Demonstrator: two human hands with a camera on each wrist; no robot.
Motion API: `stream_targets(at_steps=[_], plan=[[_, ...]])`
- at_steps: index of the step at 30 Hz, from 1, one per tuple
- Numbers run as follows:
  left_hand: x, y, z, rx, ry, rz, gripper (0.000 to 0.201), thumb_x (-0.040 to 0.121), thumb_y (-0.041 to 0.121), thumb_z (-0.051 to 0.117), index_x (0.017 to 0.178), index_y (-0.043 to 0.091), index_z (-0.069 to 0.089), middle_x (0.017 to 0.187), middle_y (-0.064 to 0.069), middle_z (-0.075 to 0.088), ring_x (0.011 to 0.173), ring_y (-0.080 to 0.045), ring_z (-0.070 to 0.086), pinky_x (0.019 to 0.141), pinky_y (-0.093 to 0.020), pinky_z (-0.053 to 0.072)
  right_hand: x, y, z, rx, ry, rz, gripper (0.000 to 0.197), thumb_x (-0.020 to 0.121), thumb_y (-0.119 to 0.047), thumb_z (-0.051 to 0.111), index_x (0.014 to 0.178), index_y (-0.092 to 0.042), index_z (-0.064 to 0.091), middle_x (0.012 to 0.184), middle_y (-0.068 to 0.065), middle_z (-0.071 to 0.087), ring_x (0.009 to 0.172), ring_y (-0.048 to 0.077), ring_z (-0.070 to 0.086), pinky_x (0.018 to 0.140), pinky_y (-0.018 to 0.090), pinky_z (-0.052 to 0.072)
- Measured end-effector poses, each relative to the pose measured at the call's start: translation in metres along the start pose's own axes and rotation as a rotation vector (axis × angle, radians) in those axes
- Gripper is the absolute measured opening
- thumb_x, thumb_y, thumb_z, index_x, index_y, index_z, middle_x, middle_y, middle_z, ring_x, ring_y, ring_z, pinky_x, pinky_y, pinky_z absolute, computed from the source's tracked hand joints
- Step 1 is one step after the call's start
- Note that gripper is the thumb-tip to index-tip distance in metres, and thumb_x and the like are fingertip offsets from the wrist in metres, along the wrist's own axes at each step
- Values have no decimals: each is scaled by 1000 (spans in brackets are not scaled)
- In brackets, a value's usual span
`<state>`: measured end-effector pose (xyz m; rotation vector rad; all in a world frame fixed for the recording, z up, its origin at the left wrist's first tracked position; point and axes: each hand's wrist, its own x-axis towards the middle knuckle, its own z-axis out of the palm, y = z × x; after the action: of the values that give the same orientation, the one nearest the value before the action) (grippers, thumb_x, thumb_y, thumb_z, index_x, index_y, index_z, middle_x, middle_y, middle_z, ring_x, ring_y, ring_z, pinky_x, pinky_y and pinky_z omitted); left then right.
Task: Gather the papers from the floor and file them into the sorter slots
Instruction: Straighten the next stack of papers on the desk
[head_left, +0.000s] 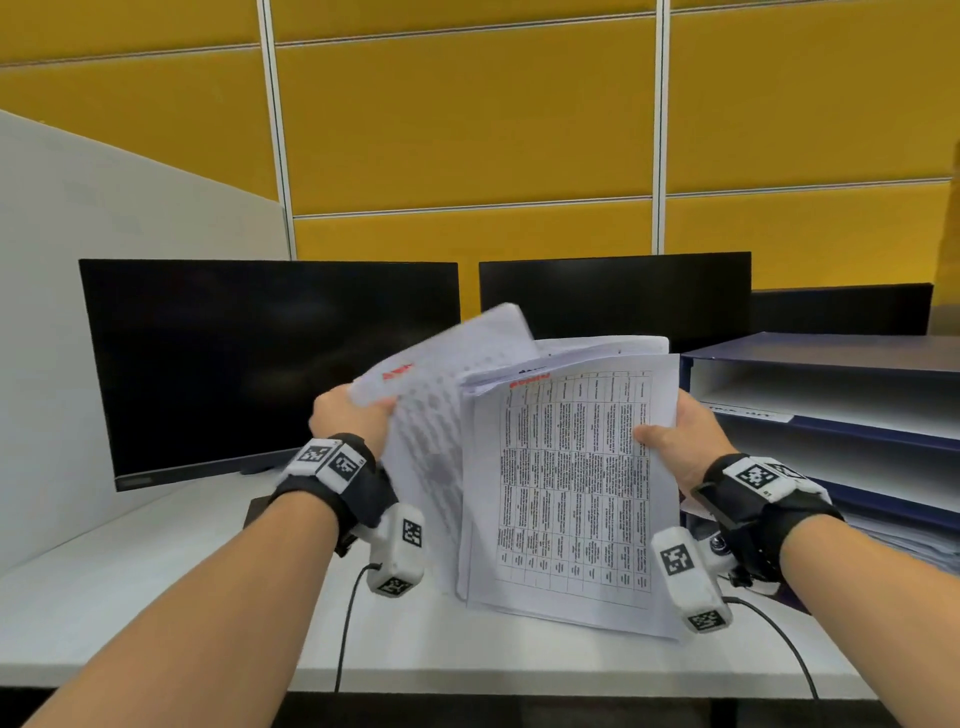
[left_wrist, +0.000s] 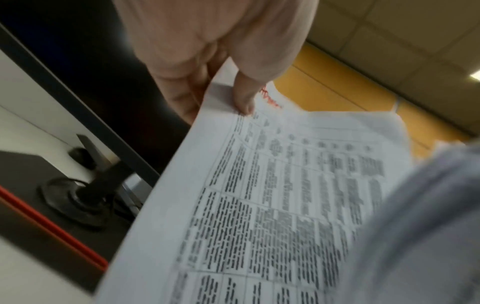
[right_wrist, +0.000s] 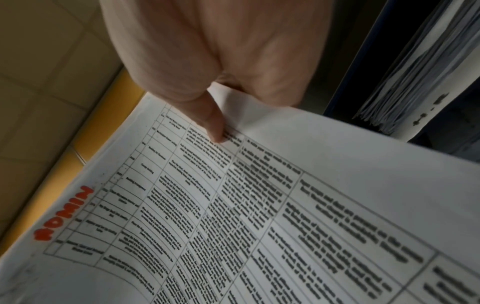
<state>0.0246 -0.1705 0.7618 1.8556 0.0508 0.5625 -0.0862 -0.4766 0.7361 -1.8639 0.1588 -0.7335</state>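
Note:
Above the white desk my right hand (head_left: 670, 436) grips a stack of printed papers (head_left: 566, 488) by its right edge, thumb on the top sheet; the top sheet carries a table and a red stamp. In the right wrist view the thumb (right_wrist: 213, 125) presses on that sheet (right_wrist: 259, 216). My left hand (head_left: 353, 410) pinches one sheet (head_left: 431, 410) by its corner, lifted to the left of the stack and blurred. The left wrist view shows the thumb (left_wrist: 244, 96) on this sheet (left_wrist: 272, 195). The dark blue sorter (head_left: 831, 395) with white shelves stands at the right.
Two dark monitors (head_left: 270, 364) (head_left: 613, 296) stand at the back of the white desk (head_left: 130, 597). A grey partition (head_left: 104, 218) is on the left, a yellow panel wall (head_left: 467, 130) behind. The sorter's lowest slot holds papers (head_left: 904, 540). Cables hang from both wrist cameras.

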Motion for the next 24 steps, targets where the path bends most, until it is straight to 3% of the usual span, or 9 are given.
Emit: stream_targets(at_steps=[4, 7, 11, 13, 16, 18, 20, 22, 24], plan=[[14, -5, -36, 85, 221, 21, 16, 87, 19, 60, 97, 8, 63, 96, -14, 63, 84, -33, 58, 70, -34, 43, 2, 4, -13, -7, 54, 12, 41, 86, 5, 59, 122, -13, 55, 122, 9, 63, 110, 26, 59, 93, 45, 49], [20, -1, -46, 129, 268, 67, 22, 93, 18, 53, 110, 7, 61, 104, -14, 62, 84, -28, 53, 71, -33, 39, 0, 4, -15, -9, 69, 4, 41, 86, 5, 58, 123, -12, 54, 122, 9, 62, 111, 26, 58, 89, 40, 48], [18, 8, -44, 160, 256, 104, 18, 93, 23, 50, 97, 8, 59, 92, -10, 59, 74, -24, 49, 64, -34, 37, -5, 1, -14, 2, 66, -13, 42, 87, 5, 58, 124, -12, 53, 121, 8, 62, 109, 25, 58, 84, 35, 47], [11, 14, -37, 159, 194, 148, 16, 89, 24, 52, 88, 10, 58, 86, -7, 61, 74, -26, 53, 62, -33, 39, -7, -2, -15, 3, 58, -28, 40, 86, 6, 58, 122, -11, 54, 118, 7, 62, 107, 24, 59, 82, 34, 48], [-5, 28, -19, 111, 21, 254, 12, 83, 19, 59, 80, 8, 62, 78, -6, 64, 77, -28, 61, 64, -35, 47, -7, -5, -16, 4, 49, -42, 37, 84, 6, 60, 117, -11, 57, 115, 9, 64, 106, 27, 61, 89, 43, 51], [-18, 38, -5, 58, -121, 332, 11, 82, 17, 63, 81, 6, 65, 81, -11, 68, 76, -26, 63, 69, -38, 52, -7, -6, -17, 5, 39, -45, 37, 83, 6, 60, 117, -10, 57, 115, 10, 64, 105, 27, 61, 90, 45, 51], [-28, 45, 6, -50, -274, 355, 6, 82, 18, 67, 81, 13, 64, 88, -12, 70, 81, -25, 65, 75, -41, 54, -7, -4, -17, 12, 38, -48, 38, 83, 5, 61, 118, -10, 57, 115, 9, 65, 104, 26, 62, 89, 43, 51], [-34, 46, 16, -121, -378, 331, 5, 85, 21, 67, 88, 21, 63, 100, -8, 70, 91, -25, 67, 84, -44, 56, -7, -2, -17, 30, 46, -41, 37, 84, 4, 60, 118, -12, 57, 114, 7, 65, 103, 25, 62, 86, 39, 51], [-37, 44, 26, -168, -458, 294, 16, 88, 23, 65, 103, 17, 66, 105, -6, 70, 96, -25, 67, 88, -45, 55, -7, 1, -17, 57, 55, -27, 33, 85, 3, 60, 113, -16, 58, 111, 5, 65, 103, 24, 62, 87, 41, 51]])
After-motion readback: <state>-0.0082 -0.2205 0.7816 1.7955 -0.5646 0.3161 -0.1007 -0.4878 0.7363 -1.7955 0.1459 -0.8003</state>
